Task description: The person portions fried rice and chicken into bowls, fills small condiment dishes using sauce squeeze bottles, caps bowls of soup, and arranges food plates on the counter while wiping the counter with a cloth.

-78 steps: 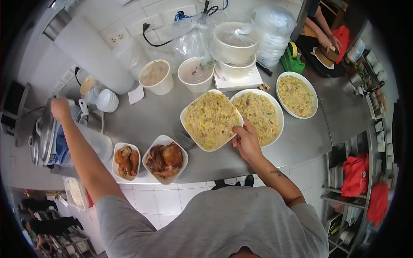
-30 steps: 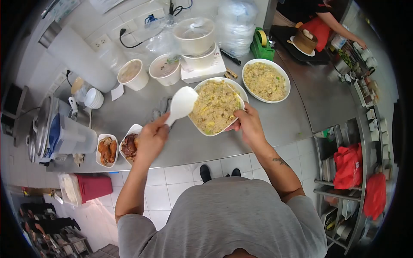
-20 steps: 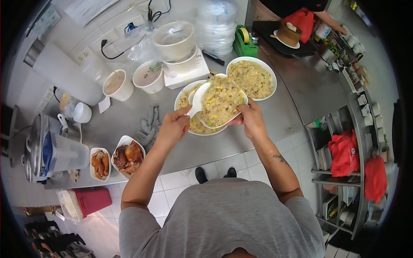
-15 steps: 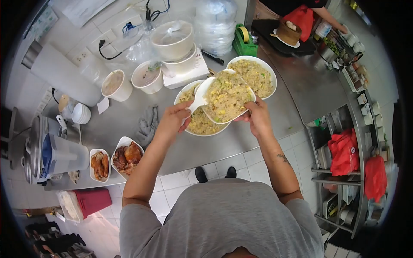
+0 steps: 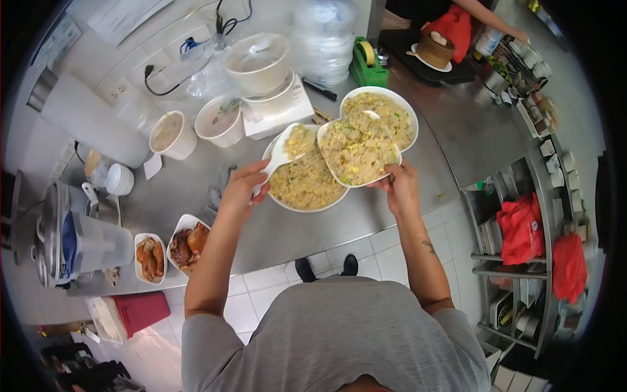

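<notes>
My left hand (image 5: 247, 184) is closed around the handle of a white rice paddle (image 5: 277, 157), which carries a small heap of fried rice. My right hand (image 5: 401, 187) grips the near right rim of a white squarish bowl (image 5: 324, 151) filled with fried rice (image 5: 358, 149), held above the counter. Below the paddle stands a larger white bowl of fried rice (image 5: 305, 183), partly covered by the held bowl. Behind it to the right is another round bowl of fried rice (image 5: 390, 112), also partly hidden.
Lidded tubs (image 5: 260, 62) stand on a white box at the back, near a green tape dispenser (image 5: 369, 65). Two dishes of roast meat (image 5: 151, 258) sit at left, beside a clear plastic container (image 5: 104, 235). A co-worker's arm (image 5: 490, 19) reaches in at upper right.
The paddle has moved left, away from the held bowl, and now carries rice over the larger bowl. The held bowl has shifted slightly right.
</notes>
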`<state>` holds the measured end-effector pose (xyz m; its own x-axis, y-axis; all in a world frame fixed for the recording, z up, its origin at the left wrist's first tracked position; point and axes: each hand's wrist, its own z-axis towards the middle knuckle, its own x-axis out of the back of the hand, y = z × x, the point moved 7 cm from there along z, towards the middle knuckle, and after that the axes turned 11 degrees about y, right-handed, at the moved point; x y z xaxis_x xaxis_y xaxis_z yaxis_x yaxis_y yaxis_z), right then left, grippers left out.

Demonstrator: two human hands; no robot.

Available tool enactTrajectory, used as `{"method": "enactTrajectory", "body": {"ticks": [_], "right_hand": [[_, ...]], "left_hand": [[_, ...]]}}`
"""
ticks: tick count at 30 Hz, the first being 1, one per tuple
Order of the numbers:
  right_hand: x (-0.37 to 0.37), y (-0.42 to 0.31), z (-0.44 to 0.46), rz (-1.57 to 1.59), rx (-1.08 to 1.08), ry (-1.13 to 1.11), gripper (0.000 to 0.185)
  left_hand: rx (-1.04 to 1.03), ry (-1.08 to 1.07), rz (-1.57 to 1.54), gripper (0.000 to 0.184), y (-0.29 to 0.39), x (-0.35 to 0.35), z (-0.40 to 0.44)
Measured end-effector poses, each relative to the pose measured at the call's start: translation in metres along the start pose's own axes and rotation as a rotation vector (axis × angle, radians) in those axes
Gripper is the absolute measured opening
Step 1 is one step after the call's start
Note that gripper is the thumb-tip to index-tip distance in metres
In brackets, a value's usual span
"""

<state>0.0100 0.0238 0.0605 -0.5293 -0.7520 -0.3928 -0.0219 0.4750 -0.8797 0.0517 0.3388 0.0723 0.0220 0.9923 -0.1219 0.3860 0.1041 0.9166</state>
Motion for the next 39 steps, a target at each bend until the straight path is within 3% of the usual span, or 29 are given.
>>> {"method": "enactTrajectory", "body": {"ticks": [3,9,12,18,27,33,36,39], "right_hand": [[0.014,0.006,-0.014,0.035,0.013,0.052,0.031],[0.051,0.017,-0.046,-0.014,-0.030,0.094,0.032],[0.066,0.017,-0.055,-0.042,-0.037,0.115,0.031],[0.087,0.005,-0.062,-0.049,-0.002,0.160,0.029],[0.117,-0.019,-0.060,0.000,0.045,0.254,0.034],[0.134,-0.021,-0.055,0.030,0.043,0.268,0.034],[0.136,-0.022,-0.056,0.045,0.040,0.249,0.035],[0.140,-0.027,-0.058,0.051,0.032,0.254,0.035]], "left_hand": [[0.029,0.034,-0.011,0.042,-0.007,0.013,-0.005],[-0.174,0.264,0.272,0.044,-0.030,0.023,-0.008],[-0.107,0.299,0.196,0.044,-0.042,0.015,-0.009],[0.029,0.222,-0.084,0.042,-0.048,0.013,-0.006],[-0.025,0.216,-0.057,0.044,-0.006,0.012,-0.004],[-0.074,0.063,0.022,0.043,0.021,-0.050,0.026],[-0.108,0.094,0.066,0.042,0.017,-0.095,0.063],[-0.394,0.114,0.555,0.048,0.017,-0.141,0.098]]}}
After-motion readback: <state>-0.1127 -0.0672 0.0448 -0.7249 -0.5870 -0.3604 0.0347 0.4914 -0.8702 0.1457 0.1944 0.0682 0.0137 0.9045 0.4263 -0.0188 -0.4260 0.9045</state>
